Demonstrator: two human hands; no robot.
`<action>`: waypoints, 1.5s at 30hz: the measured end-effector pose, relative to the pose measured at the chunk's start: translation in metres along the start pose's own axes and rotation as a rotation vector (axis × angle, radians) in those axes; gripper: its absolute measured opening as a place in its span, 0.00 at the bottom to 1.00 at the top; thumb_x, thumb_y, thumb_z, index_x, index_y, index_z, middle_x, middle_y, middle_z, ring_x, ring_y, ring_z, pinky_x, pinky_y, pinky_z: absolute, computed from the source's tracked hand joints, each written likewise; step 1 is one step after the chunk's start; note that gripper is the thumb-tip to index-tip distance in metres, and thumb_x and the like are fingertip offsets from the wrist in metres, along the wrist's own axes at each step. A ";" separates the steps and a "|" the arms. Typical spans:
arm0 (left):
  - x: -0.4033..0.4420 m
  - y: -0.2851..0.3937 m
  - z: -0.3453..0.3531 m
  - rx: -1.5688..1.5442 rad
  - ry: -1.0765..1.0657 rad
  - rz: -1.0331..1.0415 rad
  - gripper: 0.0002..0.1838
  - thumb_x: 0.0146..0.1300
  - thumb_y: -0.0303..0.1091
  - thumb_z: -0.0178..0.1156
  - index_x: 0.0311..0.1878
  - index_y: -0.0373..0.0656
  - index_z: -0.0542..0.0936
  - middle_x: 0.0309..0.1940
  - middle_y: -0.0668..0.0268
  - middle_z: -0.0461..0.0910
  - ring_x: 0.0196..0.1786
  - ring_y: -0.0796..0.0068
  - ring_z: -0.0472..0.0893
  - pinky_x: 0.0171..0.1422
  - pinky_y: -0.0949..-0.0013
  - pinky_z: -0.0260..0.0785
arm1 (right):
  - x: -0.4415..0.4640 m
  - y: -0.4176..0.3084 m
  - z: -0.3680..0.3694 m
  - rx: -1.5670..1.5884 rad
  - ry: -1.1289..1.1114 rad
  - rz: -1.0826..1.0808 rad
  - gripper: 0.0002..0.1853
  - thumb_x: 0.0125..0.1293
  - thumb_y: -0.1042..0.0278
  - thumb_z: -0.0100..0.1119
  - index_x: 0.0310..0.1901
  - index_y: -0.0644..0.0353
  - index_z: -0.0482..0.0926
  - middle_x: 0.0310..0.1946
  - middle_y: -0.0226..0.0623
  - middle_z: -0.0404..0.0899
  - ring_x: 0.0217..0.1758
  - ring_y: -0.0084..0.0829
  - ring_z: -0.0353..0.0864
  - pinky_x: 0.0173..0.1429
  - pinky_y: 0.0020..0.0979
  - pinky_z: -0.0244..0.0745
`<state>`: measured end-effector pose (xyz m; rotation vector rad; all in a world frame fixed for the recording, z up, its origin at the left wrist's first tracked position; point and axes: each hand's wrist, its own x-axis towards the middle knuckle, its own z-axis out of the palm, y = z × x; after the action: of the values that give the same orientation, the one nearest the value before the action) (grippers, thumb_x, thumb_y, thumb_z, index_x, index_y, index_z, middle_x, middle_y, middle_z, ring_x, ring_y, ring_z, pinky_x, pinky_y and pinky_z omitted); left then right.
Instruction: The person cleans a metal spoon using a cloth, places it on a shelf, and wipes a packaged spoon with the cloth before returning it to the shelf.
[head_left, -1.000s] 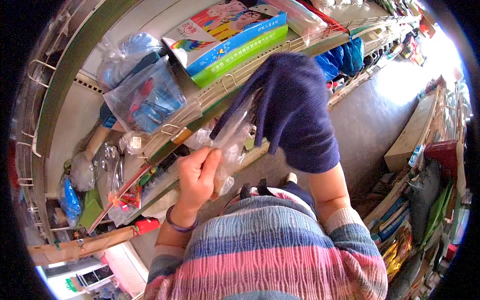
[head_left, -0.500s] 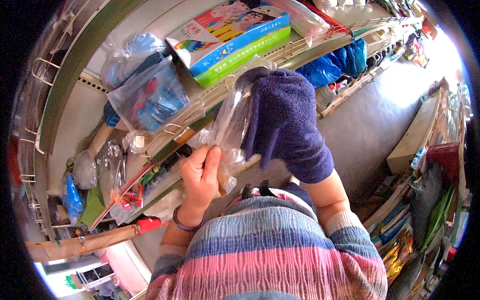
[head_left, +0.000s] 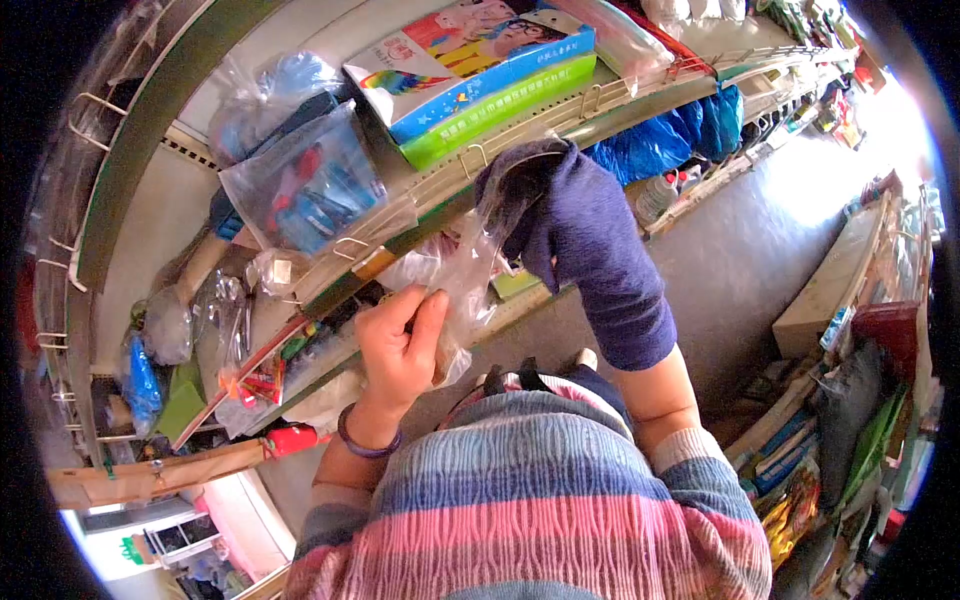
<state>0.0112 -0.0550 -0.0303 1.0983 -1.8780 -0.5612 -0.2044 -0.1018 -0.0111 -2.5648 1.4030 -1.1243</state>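
Observation:
My left hand (head_left: 400,340) is closed in a pinch on a crumpled clear plastic bag (head_left: 468,275). The bag stretches up and to the right, towards a dark blue fabric piece (head_left: 600,240). That fabric covers my right hand and wrist like a sleeve; my bare right forearm (head_left: 655,390) comes out of its lower end. At the upper left the fabric folds over into a dark opening, where some clear plastic shows. The fingers of my right hand are hidden under the cloth.
Ahead is a shelf with a wire rail (head_left: 470,160), bearing a blue-and-green box (head_left: 500,100) and a clear zip bag (head_left: 305,185) of blue items. Blue plastic-wrapped goods (head_left: 665,135) sit lower. Grey floor (head_left: 700,270) runs to the right, beside another stocked shelf (head_left: 800,440).
The fabric over my right hand has turned and tilted up-left, its dark opening now facing the bag. The plastic has sunk and crumpled nearer my left hand, which keeps its pinch.

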 end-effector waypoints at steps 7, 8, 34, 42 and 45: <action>0.001 0.005 -0.001 0.004 -0.055 -0.042 0.13 0.60 0.29 0.57 0.22 0.35 0.72 0.12 0.64 0.63 0.16 0.81 0.62 0.21 0.73 0.54 | 0.004 0.001 0.010 0.264 0.032 0.011 0.12 0.42 0.67 0.57 0.32 0.56 0.78 0.33 0.41 0.77 0.39 0.45 0.76 0.45 0.39 0.72; 0.001 0.005 -0.001 -0.014 -0.068 -0.045 0.13 0.61 0.29 0.57 0.22 0.35 0.72 0.12 0.64 0.64 0.16 0.82 0.61 0.21 0.73 0.54 | -0.005 0.010 0.018 0.327 0.125 0.037 0.12 0.40 0.66 0.57 0.32 0.53 0.79 0.33 0.39 0.78 0.38 0.43 0.77 0.43 0.36 0.72; 0.004 -0.005 0.015 -0.283 0.051 -0.140 0.13 0.64 0.33 0.56 0.25 0.35 0.75 0.14 0.73 0.63 0.20 0.86 0.59 0.22 0.77 0.51 | -0.006 -0.018 0.021 0.279 0.119 0.128 0.12 0.43 0.68 0.60 0.32 0.59 0.73 0.27 0.44 0.75 0.32 0.49 0.74 0.37 0.40 0.68; 0.003 -0.004 0.017 -0.208 0.033 -0.086 0.13 0.64 0.32 0.55 0.24 0.35 0.73 0.13 0.69 0.63 0.18 0.85 0.60 0.21 0.75 0.52 | 0.000 -0.018 0.036 0.212 0.295 -0.054 0.16 0.42 0.67 0.61 0.36 0.58 0.74 0.32 0.42 0.75 0.36 0.50 0.73 0.41 0.41 0.67; 0.006 -0.007 0.015 -0.219 0.053 -0.108 0.13 0.63 0.31 0.55 0.24 0.35 0.73 0.13 0.68 0.62 0.18 0.84 0.59 0.21 0.74 0.52 | -0.004 -0.023 0.058 0.309 0.371 -0.112 0.14 0.47 0.67 0.57 0.39 0.53 0.76 0.31 0.39 0.76 0.37 0.47 0.75 0.39 0.42 0.68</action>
<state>0.0000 -0.0641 -0.0410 1.0620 -1.6750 -0.7730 -0.1549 -0.1033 -0.0488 -2.3220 1.0342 -1.7503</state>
